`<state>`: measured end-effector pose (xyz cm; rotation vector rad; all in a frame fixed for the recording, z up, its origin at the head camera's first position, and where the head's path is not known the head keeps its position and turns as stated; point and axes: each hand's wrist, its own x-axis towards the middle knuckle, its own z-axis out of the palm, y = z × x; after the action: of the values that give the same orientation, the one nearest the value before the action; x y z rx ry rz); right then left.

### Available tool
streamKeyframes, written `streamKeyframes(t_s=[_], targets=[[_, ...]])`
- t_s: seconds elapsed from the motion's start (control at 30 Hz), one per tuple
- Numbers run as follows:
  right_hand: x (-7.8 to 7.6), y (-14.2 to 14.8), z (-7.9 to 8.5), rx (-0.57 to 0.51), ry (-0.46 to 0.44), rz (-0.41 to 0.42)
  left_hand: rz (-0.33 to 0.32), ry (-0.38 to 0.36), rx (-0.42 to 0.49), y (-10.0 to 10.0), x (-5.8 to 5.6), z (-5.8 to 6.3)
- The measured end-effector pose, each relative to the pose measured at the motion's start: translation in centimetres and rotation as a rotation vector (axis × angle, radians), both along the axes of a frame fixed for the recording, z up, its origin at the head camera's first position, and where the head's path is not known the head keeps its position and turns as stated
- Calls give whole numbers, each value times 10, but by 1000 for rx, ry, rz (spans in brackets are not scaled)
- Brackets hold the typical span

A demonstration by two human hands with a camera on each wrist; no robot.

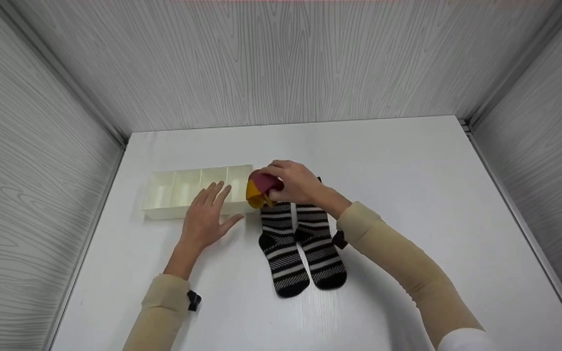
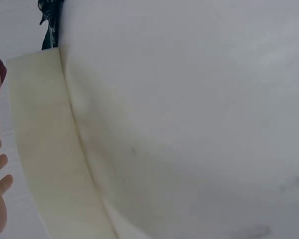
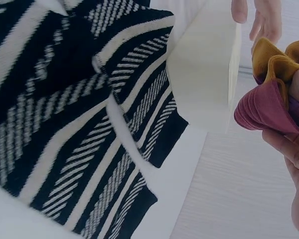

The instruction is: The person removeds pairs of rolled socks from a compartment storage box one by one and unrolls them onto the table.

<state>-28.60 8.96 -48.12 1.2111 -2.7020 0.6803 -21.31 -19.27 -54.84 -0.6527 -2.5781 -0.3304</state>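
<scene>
My right hand (image 1: pixel 294 181) pinches a folded maroon and mustard sock (image 1: pixel 264 182) at the right end of a cream divided box (image 1: pixel 161 212). In the right wrist view the folded sock (image 3: pixel 261 107) shows ribbed maroon cloth with mustard folds, thumb and fingers round it. My left hand (image 1: pixel 205 219) spreads its fingers over the box's front wall, holding nothing. Two black, white and grey striped socks (image 1: pixel 281 253) lie side by side, toes toward me, below my right hand, which hides part of their cuffs.
The box has several compartments in a row and stands on a white table (image 1: pixel 398 161). Grey wood-grain panels (image 1: pixel 281 63) rise at the back and both sides. Dark wrist bands sit at both sleeves.
</scene>
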Motion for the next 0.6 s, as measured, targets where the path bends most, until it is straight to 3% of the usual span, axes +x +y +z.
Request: streamKeyframes(t_s=[0.1, 0.23, 0.6], targets=[[6, 18, -4, -56, -7, -20, -65, 107, 23, 19, 0, -2], [15, 44, -10, -113, -10, -53, -121, 188, 32, 49, 2, -3], [46, 97, -28, -270, -76, -152, -223, 203, 60, 126, 8, -4]])
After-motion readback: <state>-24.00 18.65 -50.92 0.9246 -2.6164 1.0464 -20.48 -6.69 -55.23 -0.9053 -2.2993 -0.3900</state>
